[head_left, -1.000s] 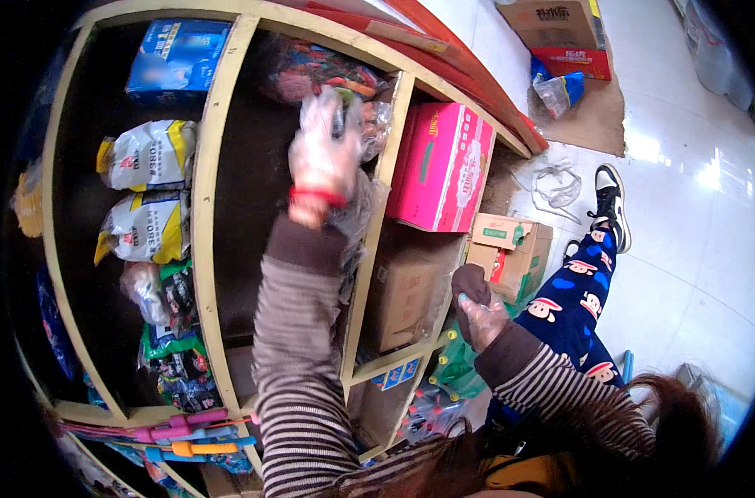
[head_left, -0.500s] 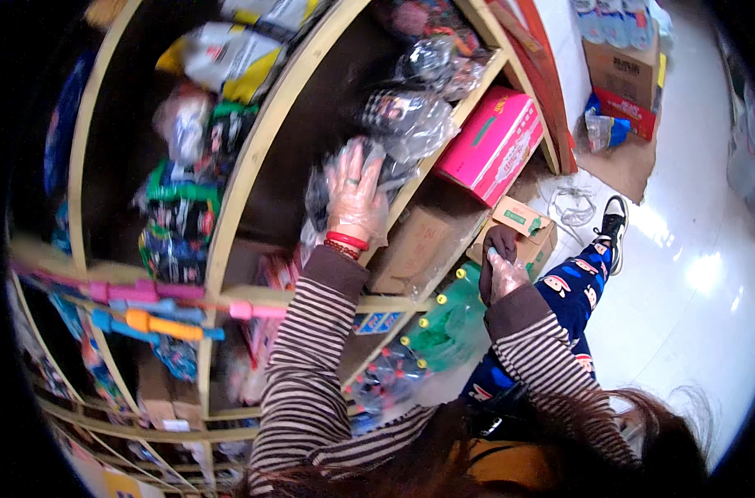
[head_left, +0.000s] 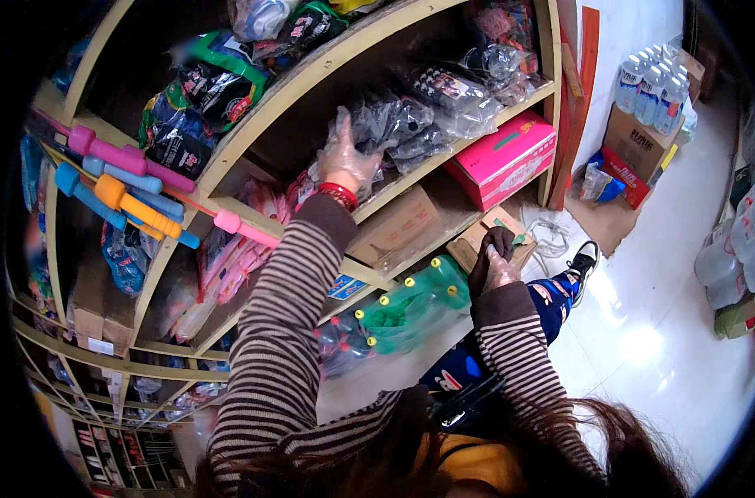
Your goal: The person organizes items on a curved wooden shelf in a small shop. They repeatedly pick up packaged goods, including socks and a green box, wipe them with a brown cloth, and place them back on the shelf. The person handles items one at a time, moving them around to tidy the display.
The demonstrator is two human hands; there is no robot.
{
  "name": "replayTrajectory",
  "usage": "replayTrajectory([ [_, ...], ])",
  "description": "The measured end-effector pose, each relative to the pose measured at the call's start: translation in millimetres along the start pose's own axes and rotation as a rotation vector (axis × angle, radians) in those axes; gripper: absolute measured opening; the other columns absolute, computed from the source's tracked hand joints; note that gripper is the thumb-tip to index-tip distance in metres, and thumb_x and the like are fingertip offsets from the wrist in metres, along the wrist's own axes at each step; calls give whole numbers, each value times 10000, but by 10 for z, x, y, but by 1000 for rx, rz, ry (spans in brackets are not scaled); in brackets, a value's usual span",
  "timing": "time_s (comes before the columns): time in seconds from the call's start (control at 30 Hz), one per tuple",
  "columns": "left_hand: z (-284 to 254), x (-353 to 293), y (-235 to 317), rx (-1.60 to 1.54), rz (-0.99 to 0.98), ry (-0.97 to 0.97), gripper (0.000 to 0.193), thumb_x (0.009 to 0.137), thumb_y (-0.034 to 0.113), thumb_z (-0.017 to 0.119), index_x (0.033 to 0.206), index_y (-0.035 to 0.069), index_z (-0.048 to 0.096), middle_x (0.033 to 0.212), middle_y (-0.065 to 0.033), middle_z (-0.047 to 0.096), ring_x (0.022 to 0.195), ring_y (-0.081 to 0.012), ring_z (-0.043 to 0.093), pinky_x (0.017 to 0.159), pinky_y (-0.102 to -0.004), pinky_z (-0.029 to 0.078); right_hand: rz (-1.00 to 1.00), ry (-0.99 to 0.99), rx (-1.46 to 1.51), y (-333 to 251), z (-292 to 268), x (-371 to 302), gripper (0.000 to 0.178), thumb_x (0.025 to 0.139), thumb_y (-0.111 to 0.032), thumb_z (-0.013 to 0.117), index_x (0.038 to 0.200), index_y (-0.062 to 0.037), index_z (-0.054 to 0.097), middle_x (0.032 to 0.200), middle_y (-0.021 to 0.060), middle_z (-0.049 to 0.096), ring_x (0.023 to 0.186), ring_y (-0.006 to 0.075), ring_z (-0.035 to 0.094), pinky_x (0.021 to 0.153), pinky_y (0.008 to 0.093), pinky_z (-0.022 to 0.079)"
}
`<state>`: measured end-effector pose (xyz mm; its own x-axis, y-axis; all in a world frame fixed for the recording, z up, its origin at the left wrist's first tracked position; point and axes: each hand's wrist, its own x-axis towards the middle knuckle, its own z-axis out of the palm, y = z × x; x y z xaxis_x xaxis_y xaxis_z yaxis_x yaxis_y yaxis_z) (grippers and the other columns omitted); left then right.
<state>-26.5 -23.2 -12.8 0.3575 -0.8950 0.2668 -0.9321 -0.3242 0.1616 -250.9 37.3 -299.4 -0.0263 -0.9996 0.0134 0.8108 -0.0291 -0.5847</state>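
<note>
My left hand point(head_left: 349, 163), in a thin clear glove with red bracelets at the wrist, reaches into a wooden shelf. Its fingers are apart and rest against the near end of a row of black items in clear plastic bags point(head_left: 386, 120); what is inside the bags I cannot make out. Low on the right, my right hand point(head_left: 502, 272), also gloved, is closed around a bunched dark brown cloth point(head_left: 480, 267). That cloth hangs in front of an opened cardboard box point(head_left: 460, 247) on the floor.
Under the shelf board stand a pink box point(head_left: 506, 162) and a brown carton point(head_left: 398, 224). Green bottles in wrap point(head_left: 415, 303) are on the floor by my legs. Foam-grip bars point(head_left: 116, 191) jut out at left. Bottled water point(head_left: 651, 91) tops a carton at far right.
The view has swung, so more of the left shelves and the right floor shows. My left hand stays at the bagged items, now at their near end. The cloth remains in my right hand.
</note>
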Motion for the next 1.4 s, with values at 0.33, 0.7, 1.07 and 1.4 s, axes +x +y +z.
replayTrajectory([
  [0.33, -81, 351, 106, 112, 152, 43, 951, 685, 79, 700, 1451, 253, 163, 1145, -252, 572, 1029, -398, 584, 917, -411, 446, 460, 253, -765, -234, 40, -97, 479, 842, -247, 564, 1215, 37, 467, 1123, 157, 532, 1061, 240, 506, 940, 309, 370],
  [0.7, -159, 791, 122, 9, 63, 338, 327, 731, 100, 588, 1046, 34, 644, 872, -257, 634, 829, -390, 627, 753, -423, 498, 390, 263, -409, 26, -129, -90, 549, 824, -258, 617, 1264, 31, 461, 1156, 172, 553, 1040, 259, 541, 920, 333, 402],
  [1.07, -103, 917, 342, -896, -21, -238, 529, 782, 235, 684, 1258, 79, 514, 1129, -81, 589, 959, -187, 571, 841, -287, 452, 333, 289, -317, 42, -75, -90, 476, 827, -209, 610, 1211, 48, 495, 1124, 145, 560, 1070, 213, 519, 919, 300, 384],
  [1.4, -143, 960, 1612, -339, -12, 217, 381, 816, 266, 581, 1103, 15, 575, 985, -237, 634, 970, -393, 605, 843, -447, 468, 271, 206, -283, -208, 157, -93, 441, 836, -49, 500, 1267, -14, 419, 1173, 75, 508, 1089, 177, 482, 934, 257, 349],
])
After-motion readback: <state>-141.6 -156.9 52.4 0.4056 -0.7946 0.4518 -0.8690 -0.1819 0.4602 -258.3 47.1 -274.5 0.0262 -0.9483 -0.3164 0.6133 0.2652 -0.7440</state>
